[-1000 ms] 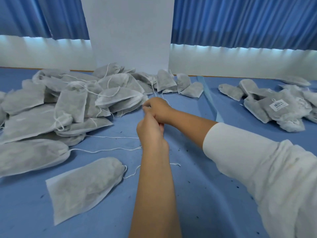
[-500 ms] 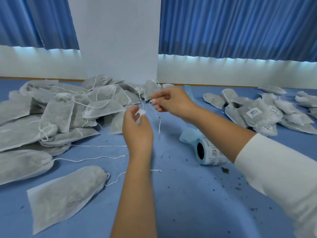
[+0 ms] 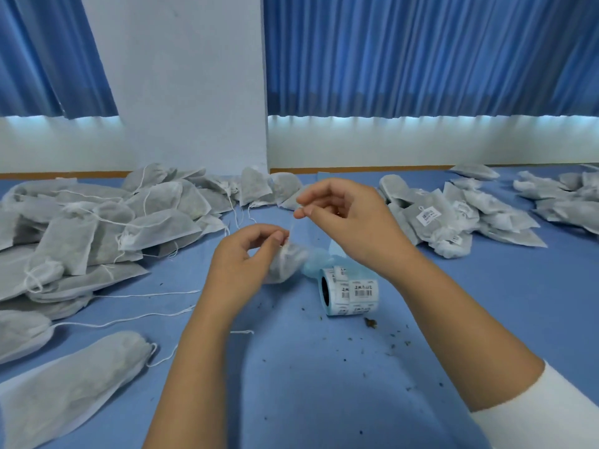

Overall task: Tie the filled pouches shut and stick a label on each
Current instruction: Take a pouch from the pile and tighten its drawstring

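Observation:
A small grey fabric pouch (image 3: 285, 264) hangs over the middle of the blue table, and my left hand (image 3: 243, 254) pinches it at its gathered neck. Up and to the right, my right hand (image 3: 343, 218) pinches the pouch's white drawstring (image 3: 291, 226) and holds it taut. A roll of barcode labels (image 3: 350, 294) lies on its side just below the right wrist. Untied pouches (image 3: 97, 228) are heaped on the left. Tied, labelled pouches (image 3: 453, 218) lie on the right.
The blue table top (image 3: 324, 384) is speckled with dark crumbs. One flat pouch (image 3: 71, 384) lies near the front left with loose strings beside it. More pouches (image 3: 564, 199) sit at the far right. A white wall and blue curtains stand behind the table.
The hands have separated: my right hand has drawn the string up and to the right, and the pouch now hangs from my left hand. The label roll has come into view.

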{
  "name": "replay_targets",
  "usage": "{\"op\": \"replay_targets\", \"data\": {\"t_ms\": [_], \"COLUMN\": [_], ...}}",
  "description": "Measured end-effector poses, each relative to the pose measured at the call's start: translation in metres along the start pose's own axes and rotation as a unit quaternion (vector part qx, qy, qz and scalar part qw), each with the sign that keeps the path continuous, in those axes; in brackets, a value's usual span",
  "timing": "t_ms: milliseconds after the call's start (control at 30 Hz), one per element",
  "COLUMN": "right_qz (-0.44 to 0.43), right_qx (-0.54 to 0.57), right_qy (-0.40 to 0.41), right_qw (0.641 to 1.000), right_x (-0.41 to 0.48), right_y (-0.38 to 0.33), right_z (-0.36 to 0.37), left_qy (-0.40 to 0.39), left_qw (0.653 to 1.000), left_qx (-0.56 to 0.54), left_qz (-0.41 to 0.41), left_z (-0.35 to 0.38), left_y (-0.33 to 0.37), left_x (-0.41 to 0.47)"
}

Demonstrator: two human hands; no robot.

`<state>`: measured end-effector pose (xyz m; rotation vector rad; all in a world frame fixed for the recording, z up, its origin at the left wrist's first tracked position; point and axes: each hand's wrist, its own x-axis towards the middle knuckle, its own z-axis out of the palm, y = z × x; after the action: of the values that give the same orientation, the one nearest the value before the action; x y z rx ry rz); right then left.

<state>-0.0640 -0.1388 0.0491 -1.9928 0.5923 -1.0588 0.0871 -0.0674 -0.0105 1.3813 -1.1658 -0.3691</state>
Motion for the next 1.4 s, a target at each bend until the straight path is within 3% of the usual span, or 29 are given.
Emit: {"op": "replay_targets", "data": {"t_ms": [167,367,467,600,700,900,1100,1233,1400], "right_qz": [0.010,0.009,0.008,-0.054,-0.041,-0.057,-0.112,-0.065,0.007], "right_qx": [0.042,0.073,0.040,-0.110,-0.106,-0.201,-0.260,-0.155,-0.043], "right_qy": [0.006,0.032,0.080,0.111,0.133,0.038,-0.032,-0.039,-0.056], "right_qw": [0.999,0.997,0.996,0.986,0.985,0.977,0.958,0.985,0.997], "right_x": [-0.021,-0.029,-0.031,-0.035,-0.038,-0.045,-0.047,-0.047,-0.044], "right_y": [0.005,0.026,0.040,0.051,0.052,0.049,0.041,0.034,0.031], "right_z": [-0.020,-0.028,-0.027,-0.018,-0.011,0.003,-0.001,-0.012,-0.028], "left_qy": [-0.112,-0.084,-0.071,-0.124,-0.143,-0.040,-0.040,-0.116,-0.223], "left_qw": [0.993,0.995,0.991,0.979,0.971,0.966,0.994,0.988,0.965], "left_qx": [-0.038,-0.056,-0.090,-0.116,-0.147,-0.221,-0.061,-0.017,-0.043], "left_qz": [-0.014,-0.023,-0.065,-0.112,-0.119,-0.126,-0.087,-0.101,-0.129], "left_z": [0.020,0.029,0.025,0.021,0.022,0.030,0.017,0.011,0.009], "left_y": [0.016,0.020,0.022,0.025,0.028,0.030,0.028,0.034,0.042], "left_x": [-0.011,-0.014,-0.014,-0.018,-0.021,-0.021,-0.021,-0.025,-0.029]}}
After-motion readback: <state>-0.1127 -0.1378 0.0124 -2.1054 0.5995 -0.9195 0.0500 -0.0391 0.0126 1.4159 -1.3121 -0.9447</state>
